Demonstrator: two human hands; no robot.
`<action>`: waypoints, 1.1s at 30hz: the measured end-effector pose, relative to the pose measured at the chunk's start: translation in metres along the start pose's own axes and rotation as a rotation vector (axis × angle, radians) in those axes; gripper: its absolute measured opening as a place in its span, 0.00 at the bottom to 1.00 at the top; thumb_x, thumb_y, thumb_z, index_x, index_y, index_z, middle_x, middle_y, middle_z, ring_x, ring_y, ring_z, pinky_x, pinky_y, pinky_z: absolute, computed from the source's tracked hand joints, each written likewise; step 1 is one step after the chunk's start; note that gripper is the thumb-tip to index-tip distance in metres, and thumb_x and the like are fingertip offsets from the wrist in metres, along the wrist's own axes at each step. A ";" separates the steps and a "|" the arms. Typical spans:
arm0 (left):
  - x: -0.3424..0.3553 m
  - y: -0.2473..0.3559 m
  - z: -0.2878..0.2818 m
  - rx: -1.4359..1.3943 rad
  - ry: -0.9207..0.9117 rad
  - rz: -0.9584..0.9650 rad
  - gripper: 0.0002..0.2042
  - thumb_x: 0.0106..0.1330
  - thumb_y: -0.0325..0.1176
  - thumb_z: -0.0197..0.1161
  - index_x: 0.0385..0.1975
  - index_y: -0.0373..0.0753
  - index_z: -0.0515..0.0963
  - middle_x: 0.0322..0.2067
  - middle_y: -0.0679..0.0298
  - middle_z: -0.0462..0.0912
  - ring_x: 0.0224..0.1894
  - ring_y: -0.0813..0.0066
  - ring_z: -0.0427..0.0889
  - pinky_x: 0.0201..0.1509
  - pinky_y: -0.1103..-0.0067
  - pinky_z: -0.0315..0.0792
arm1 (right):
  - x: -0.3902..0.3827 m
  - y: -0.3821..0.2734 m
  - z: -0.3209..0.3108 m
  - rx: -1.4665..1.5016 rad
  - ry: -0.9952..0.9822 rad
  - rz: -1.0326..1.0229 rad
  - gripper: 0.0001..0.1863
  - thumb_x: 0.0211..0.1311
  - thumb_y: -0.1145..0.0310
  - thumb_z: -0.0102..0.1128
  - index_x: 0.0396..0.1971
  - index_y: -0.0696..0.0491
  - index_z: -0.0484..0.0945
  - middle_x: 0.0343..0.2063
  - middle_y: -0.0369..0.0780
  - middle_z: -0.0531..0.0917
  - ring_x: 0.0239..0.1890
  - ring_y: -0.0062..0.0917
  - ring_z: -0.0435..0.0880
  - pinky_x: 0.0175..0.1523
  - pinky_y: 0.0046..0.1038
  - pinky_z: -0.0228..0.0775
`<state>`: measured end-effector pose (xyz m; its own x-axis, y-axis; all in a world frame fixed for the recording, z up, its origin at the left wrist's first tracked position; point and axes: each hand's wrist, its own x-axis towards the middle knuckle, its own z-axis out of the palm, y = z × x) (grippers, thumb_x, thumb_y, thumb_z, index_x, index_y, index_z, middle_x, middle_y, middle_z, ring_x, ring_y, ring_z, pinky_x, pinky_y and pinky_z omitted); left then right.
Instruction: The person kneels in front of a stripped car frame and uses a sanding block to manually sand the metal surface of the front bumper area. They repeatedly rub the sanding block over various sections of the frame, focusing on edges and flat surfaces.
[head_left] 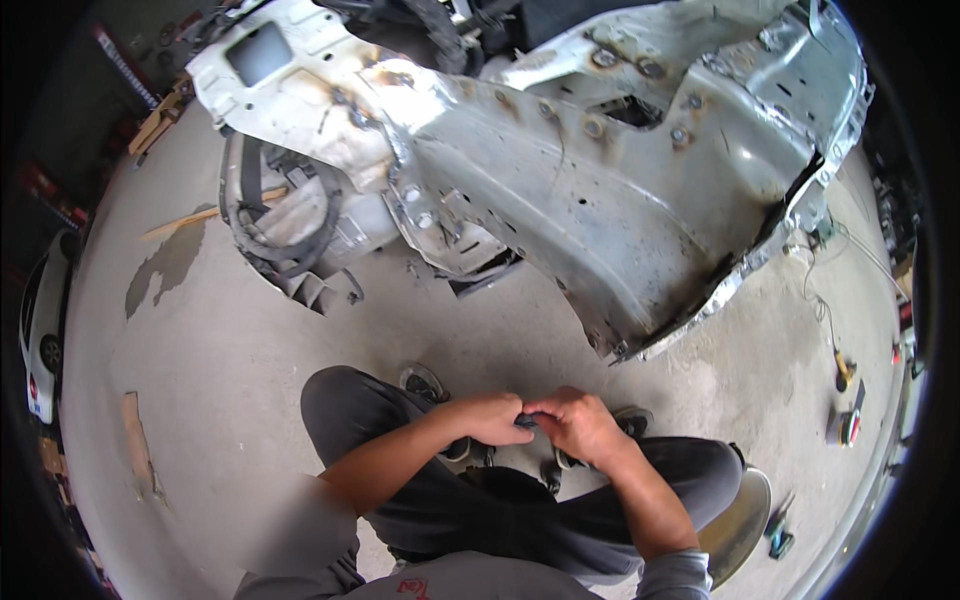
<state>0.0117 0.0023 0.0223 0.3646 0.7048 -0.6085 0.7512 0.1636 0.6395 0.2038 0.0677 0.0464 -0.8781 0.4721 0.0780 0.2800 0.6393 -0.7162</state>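
Clearly the person sits low over the concrete floor (230,360), knees apart, and both hands meet between the knees. The left hand (490,417) has its fingers curled and pressed onto a small dark part (524,424) — it pinches the left end of it. The right hand (578,424) closes on the other end, thumb on top, so the part is held between the two hands, just above the lap. What the part is I cannot tell; it is mostly covered by the fingers. I judge the step in hand is a fine working of this piece, perhaps pulling or twisting it. The next move calls for a firm pinch on both sides and small, steady force. Beyond the hands stands the stripped car body section (600,190) — untouched now — and some tools (845,400) lie at the far right.
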 end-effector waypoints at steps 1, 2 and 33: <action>0.000 -0.001 0.001 0.078 -0.022 0.038 0.27 0.64 0.55 0.56 0.48 0.33 0.75 0.28 0.50 0.83 0.25 0.54 0.83 0.36 0.65 0.75 | -0.001 -0.003 -0.001 -0.044 0.000 -0.025 0.12 0.52 0.74 0.67 0.38 0.49 0.85 0.30 0.41 0.85 0.35 0.37 0.84 0.43 0.34 0.77; 0.001 -0.002 0.001 0.012 -0.084 -0.018 0.27 0.65 0.55 0.55 0.49 0.34 0.75 0.28 0.51 0.83 0.25 0.56 0.83 0.36 0.65 0.75 | -0.002 -0.006 -0.003 -0.088 0.000 -0.049 0.12 0.51 0.74 0.67 0.38 0.49 0.85 0.29 0.40 0.84 0.35 0.37 0.83 0.43 0.35 0.77; -0.053 0.118 -0.132 0.423 1.295 0.550 0.26 0.66 0.37 0.60 0.62 0.30 0.67 0.64 0.45 0.67 0.68 0.50 0.65 0.70 0.65 0.62 | -0.029 -0.030 -0.058 -0.107 0.247 -0.009 0.24 0.57 0.60 0.69 0.49 0.59 0.77 0.42 0.47 0.83 0.45 0.43 0.82 0.51 0.38 0.75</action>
<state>0.0084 0.0750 0.1922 0.0863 0.7608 0.6433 0.8685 -0.3738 0.3255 0.2433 0.0703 0.1057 -0.7630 0.5915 0.2607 0.3234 0.6984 -0.6385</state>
